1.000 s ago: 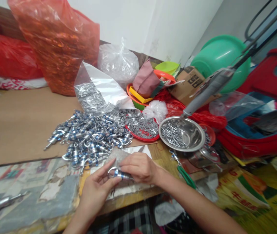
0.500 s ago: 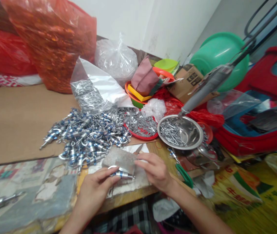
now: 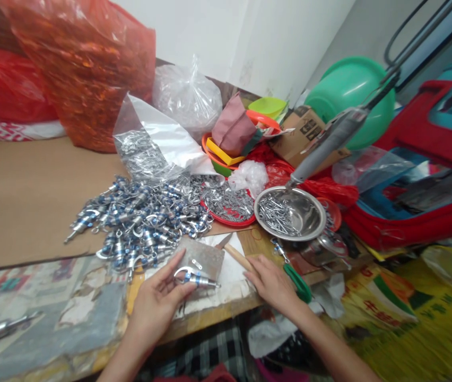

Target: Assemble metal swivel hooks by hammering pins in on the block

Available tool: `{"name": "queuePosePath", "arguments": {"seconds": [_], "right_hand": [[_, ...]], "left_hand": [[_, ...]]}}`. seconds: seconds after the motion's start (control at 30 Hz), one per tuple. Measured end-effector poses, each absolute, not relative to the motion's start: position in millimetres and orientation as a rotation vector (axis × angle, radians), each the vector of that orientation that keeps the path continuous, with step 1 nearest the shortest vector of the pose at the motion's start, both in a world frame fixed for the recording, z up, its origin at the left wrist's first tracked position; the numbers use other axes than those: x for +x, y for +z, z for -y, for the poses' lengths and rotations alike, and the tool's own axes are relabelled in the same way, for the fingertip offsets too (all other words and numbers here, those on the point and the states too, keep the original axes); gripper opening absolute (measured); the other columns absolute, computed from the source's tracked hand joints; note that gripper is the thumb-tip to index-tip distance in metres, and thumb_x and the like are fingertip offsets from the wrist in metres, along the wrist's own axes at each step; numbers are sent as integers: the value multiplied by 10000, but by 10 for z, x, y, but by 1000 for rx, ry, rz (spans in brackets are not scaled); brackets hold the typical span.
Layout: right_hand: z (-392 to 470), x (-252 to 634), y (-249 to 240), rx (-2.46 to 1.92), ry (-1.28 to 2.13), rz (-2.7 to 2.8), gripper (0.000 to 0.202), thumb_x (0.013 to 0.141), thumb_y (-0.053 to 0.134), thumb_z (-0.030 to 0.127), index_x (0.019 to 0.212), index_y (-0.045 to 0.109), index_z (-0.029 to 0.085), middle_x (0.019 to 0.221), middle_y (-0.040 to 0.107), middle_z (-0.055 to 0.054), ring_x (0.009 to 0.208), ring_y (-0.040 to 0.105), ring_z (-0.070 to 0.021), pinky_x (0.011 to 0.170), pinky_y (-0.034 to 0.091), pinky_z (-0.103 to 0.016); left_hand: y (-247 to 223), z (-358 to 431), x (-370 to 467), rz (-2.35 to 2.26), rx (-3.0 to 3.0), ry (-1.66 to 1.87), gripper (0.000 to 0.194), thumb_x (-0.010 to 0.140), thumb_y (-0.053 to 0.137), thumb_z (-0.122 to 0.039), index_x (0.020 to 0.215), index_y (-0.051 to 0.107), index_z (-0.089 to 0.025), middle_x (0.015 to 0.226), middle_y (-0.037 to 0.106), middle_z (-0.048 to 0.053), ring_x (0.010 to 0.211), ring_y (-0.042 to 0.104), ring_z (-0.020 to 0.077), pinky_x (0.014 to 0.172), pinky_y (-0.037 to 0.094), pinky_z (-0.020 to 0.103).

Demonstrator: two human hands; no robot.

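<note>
My left hand (image 3: 160, 294) pinches a silver-and-blue metal fitting (image 3: 200, 280) with a curved crescent arm, between thumb and fingers. The fitting is held over the near edge of a flat grey metal block (image 3: 206, 257). A small silver link piece (image 3: 197, 264) shows on the block, close to the fitting. My right hand (image 3: 269, 278) is closed round the wooden handle of a hammer (image 3: 237, 257). Its dark, tapered head lies beside the block's far right corner. Left of the block spreads a heap of similar silver-and-blue fittings (image 3: 142, 223).
Behind the block are a red tray (image 3: 232, 220) of small metal pieces and a steel bowl (image 3: 315, 225) of pins. A grey-handled hanging tool (image 3: 317, 151) reaches down to the bowl. Green-handled pliers or scissors (image 3: 297, 284) lie right of my right hand.
My right hand has moved from beside the block to the right and taken hold of the hammer handle. My left hand still holds the fitting, its index finger now raised. The view shifted slightly.
</note>
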State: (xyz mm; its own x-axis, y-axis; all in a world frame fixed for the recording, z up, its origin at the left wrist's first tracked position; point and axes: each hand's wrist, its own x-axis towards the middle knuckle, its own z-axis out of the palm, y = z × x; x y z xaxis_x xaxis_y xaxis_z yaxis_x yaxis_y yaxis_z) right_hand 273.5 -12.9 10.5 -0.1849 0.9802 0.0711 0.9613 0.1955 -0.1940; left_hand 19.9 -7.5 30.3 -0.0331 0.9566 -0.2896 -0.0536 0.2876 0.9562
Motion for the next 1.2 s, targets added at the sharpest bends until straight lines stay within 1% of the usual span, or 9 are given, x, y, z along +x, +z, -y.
{"name": "queuePosePath", "arguments": {"seconds": [0.13, 0.3, 0.47, 0.67, 0.83, 0.9, 1.0, 1.07, 1.2], "right_hand": [[102, 2574, 172, -1796, 337, 2150, 199, 811, 448, 228, 982, 526, 163, 870, 561, -58, 795, 570, -177, 700, 459, -293], [30, 2510, 305, -1722, 464, 2008, 314, 810, 447, 256, 1109, 489, 168, 1045, 563, -90, 956, 537, -206, 816, 426, -331], [-29, 2604, 197, -1871, 738, 1932, 392, 782, 471, 250, 1151, 513, 126, 1119, 564, -110, 1022, 520, -230, 888, 386, -364], [-60, 2298, 313, -1697, 387, 1994, 300, 820, 446, 272, 1078, 576, 189, 963, 567, -83, 939, 525, -201, 839, 404, -336], [-250, 1781, 487, -1496, 554, 2111, 591, 689, 620, 398, 1212, 450, 184, 1119, 514, -87, 1026, 481, -214, 864, 389, -342], [-354, 1726, 471, -1513, 617, 2133, 487, 705, 612, 368, 1140, 528, 167, 1050, 576, -83, 958, 529, -205, 820, 408, -325], [-478, 1775, 437, -1551, 629, 2076, 174, 757, 572, 276, 858, 671, 175, 800, 663, -35, 733, 593, -151, 679, 432, -252], [-485, 1807, 451, -1542, 502, 2045, 121, 753, 582, 246, 740, 681, 178, 692, 656, -14, 634, 578, -126, 613, 417, -226], [-280, 1743, 535, -1256, 253, 2288, 159, 792, 504, 155, 801, 661, 179, 744, 628, -26, 688, 544, -126, 630, 401, -222]], "left_hand": [[279, 81, 201, -1218, 825, 1071, 677, 558, 705, -193, 1196, 483, -165, 969, 691, 47, 811, 646, 196, 661, 539, 266], [269, 88, 197, -1221, 792, 1071, 659, 539, 714, -188, 1167, 515, -160, 1028, 671, 46, 832, 636, 191, 666, 535, 250], [256, 92, 207, -1218, 778, 1054, 671, 542, 710, -188, 1179, 504, -145, 955, 694, 47, 767, 643, 188, 594, 531, 234], [247, 84, 202, -1235, 765, 1060, 678, 522, 722, -190, 1167, 518, -155, 926, 696, 37, 717, 637, 172, 559, 524, 222], [262, 81, 204, -1204, 725, 1063, 710, 511, 726, -172, 1183, 500, -155, 801, 706, 8, 662, 627, 147, 557, 516, 209], [261, 88, 206, -1178, 708, 1066, 710, 513, 724, -166, 1186, 496, -162, 817, 704, 6, 661, 623, 136, 553, 509, 197], [253, 98, 205, -1159, 693, 1069, 716, 524, 719, -171, 1198, 480, -169, 819, 699, 8, 658, 621, 131, 534, 500, 190], [248, 100, 203, -1162, 689, 1068, 719, 526, 716, -176, 1203, 475, -174, 802, 695, 6, 648, 617, 131, 523, 498, 193], [245, 95, 203, -1164, 683, 1063, 718, 508, 723, -178, 1188, 494, -171, 704, 672, -17, 563, 587, 111, 494, 496, 197]]}}
